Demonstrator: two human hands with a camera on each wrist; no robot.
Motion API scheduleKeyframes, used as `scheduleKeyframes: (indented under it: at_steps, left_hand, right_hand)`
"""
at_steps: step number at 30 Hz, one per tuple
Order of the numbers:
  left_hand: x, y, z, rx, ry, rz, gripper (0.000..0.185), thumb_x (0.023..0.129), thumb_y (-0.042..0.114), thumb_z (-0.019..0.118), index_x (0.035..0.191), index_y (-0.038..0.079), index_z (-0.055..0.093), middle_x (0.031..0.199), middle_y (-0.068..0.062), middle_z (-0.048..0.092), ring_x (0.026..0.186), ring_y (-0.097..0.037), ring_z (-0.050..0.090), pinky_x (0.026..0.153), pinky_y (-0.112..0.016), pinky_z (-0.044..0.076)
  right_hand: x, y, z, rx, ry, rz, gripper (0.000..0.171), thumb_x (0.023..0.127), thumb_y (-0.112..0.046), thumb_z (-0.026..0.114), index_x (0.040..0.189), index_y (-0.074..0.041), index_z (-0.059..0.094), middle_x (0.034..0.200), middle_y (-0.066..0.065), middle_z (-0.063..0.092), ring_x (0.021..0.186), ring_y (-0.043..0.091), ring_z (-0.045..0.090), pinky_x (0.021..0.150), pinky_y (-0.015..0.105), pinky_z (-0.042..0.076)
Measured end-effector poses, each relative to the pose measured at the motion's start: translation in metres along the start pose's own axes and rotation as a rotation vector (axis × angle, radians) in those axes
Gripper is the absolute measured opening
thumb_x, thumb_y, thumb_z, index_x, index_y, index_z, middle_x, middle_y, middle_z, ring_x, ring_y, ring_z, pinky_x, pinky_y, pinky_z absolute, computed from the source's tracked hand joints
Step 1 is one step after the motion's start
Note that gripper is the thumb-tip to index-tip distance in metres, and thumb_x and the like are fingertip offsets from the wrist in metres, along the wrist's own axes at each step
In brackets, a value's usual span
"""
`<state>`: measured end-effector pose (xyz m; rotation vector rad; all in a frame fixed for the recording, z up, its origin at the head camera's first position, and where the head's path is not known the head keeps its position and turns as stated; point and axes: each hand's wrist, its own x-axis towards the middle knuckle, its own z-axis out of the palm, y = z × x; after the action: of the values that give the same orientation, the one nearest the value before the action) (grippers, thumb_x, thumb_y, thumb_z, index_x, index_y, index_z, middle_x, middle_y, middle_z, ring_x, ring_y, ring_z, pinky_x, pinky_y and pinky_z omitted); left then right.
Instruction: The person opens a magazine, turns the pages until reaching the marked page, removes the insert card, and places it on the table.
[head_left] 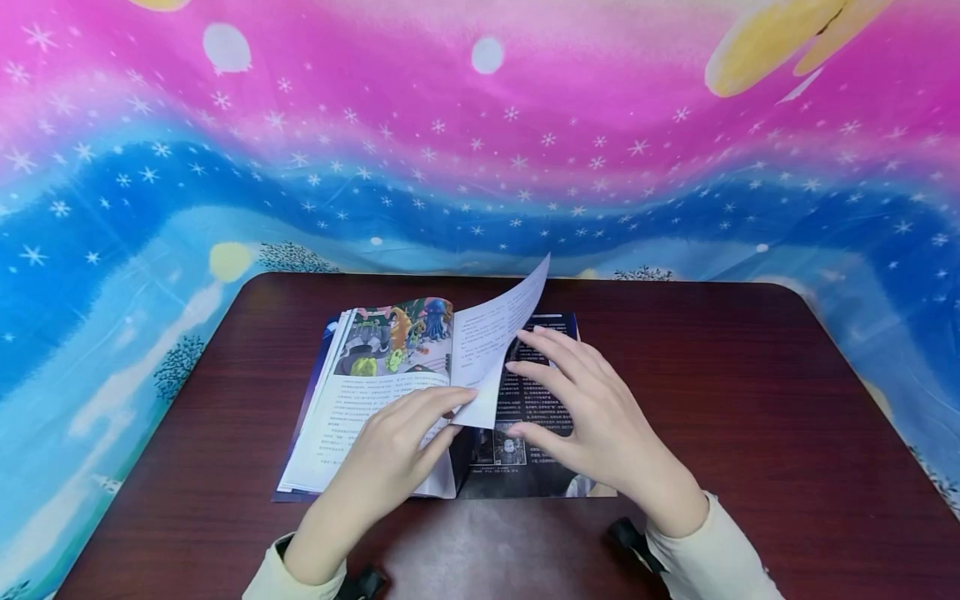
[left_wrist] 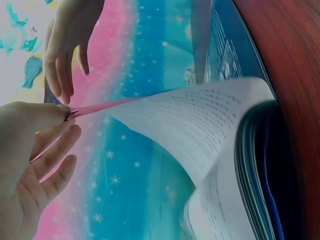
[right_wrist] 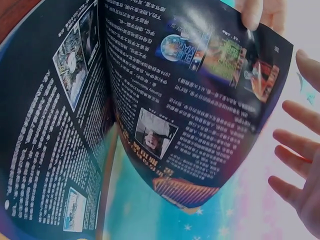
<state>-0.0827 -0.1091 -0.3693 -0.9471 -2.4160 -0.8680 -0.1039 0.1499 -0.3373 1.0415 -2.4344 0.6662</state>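
- Pinched between the thumb and forefinger of the left hand [head_left: 390, 454], in the head view, is the lower corner of a lifted page [head_left: 498, 337]; this page rises from the fold of an open magazine [head_left: 352, 408] and stands curved above it.
- Just to the right of that pinch, the right hand [head_left: 592, 417] hovers over the dark right-hand page [head_left: 525, 454] with its fingers spread and relaxed, holding nothing; its fingertips are near the lifted page, but I cannot tell if they touch it.
- Under both hands the magazine lies flat on a dark wooden table [head_left: 750, 400]; beyond the grip hangs a pink and blue starry cloth [head_left: 480, 150].
- From the left wrist view, the left hand [left_wrist: 35, 160] nips the edge of the page [left_wrist: 200, 120] at its thumb tip, the other fingers loosely bent below. The right hand [left_wrist: 65, 50] hangs just above the pinch, fingers pointing down. Away from the grip, the page bends down into the stacked leaves of the magazine [left_wrist: 250, 190].
- From the right wrist view, the dark underside of the lifted page [right_wrist: 200, 95] arches overhead, with the left hand's fingertips [right_wrist: 252, 15] on its far edge. The right hand [right_wrist: 300, 170] is beside the page, fingers apart and straight. Below lies the dark right-hand page [right_wrist: 45, 140].
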Motion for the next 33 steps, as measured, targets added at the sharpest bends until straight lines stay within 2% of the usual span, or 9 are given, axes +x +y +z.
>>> scheduleKeyframes:
  at_steps: [4, 9, 14, 23, 33]
  left_hand:
    - [-0.006, -0.005, -0.004, 0.038, 0.022, -0.045, 0.054, 0.084, 0.006, 0.079, 0.134, 0.015, 0.061, 0.126, -0.002, 0.065, 0.113, -0.019, 0.063, 0.090, -0.038, 0.055]
    - [-0.016, -0.011, -0.009, 0.081, 0.051, -0.114, 0.057, 0.083, 0.007, 0.080, 0.136, 0.014, 0.059, 0.119, -0.002, 0.067, 0.102, -0.015, 0.065, 0.082, -0.037, 0.057]
    - [-0.025, -0.017, -0.014, 0.117, 0.104, -0.140, 0.059, 0.080, 0.005, 0.081, 0.135, 0.016, 0.060, 0.114, -0.001, 0.068, 0.094, -0.013, 0.064, 0.076, -0.037, 0.056]
    - [-0.039, -0.023, -0.024, 0.172, 0.156, -0.223, 0.058, 0.080, 0.002, 0.080, 0.133, 0.018, 0.063, 0.120, 0.000, 0.067, 0.099, -0.014, 0.064, 0.083, -0.037, 0.055]
    - [-0.054, -0.030, -0.032, 0.198, 0.166, -0.283, 0.052, 0.082, 0.003, 0.075, 0.132, 0.016, 0.064, 0.117, -0.002, 0.068, 0.099, -0.019, 0.065, 0.079, -0.042, 0.054]
  right_hand:
    - [-0.006, 0.002, -0.002, -0.012, -0.013, 0.007, 0.058, 0.091, -0.055, 0.065, 0.132, -0.015, 0.062, 0.152, 0.005, 0.044, 0.142, 0.027, 0.036, 0.115, 0.048, 0.027]
    - [-0.015, 0.006, -0.003, -0.032, -0.049, 0.019, 0.056, 0.090, -0.051, 0.068, 0.133, -0.015, 0.062, 0.151, 0.004, 0.045, 0.140, 0.027, 0.037, 0.115, 0.047, 0.028]
    - [-0.024, 0.013, -0.002, -0.057, -0.072, 0.041, 0.056, 0.093, -0.057, 0.060, 0.132, -0.017, 0.062, 0.150, 0.003, 0.046, 0.139, 0.026, 0.039, 0.114, 0.046, 0.029]
    - [-0.040, 0.024, 0.002, -0.100, -0.086, 0.042, 0.063, 0.097, -0.064, 0.043, 0.127, -0.014, 0.065, 0.145, 0.006, 0.051, 0.134, 0.028, 0.045, 0.108, 0.048, 0.035]
    - [-0.057, 0.036, 0.003, -0.140, -0.154, 0.061, 0.053, 0.094, -0.057, 0.058, 0.125, -0.015, 0.066, 0.143, 0.008, 0.053, 0.131, 0.030, 0.047, 0.106, 0.049, 0.037]
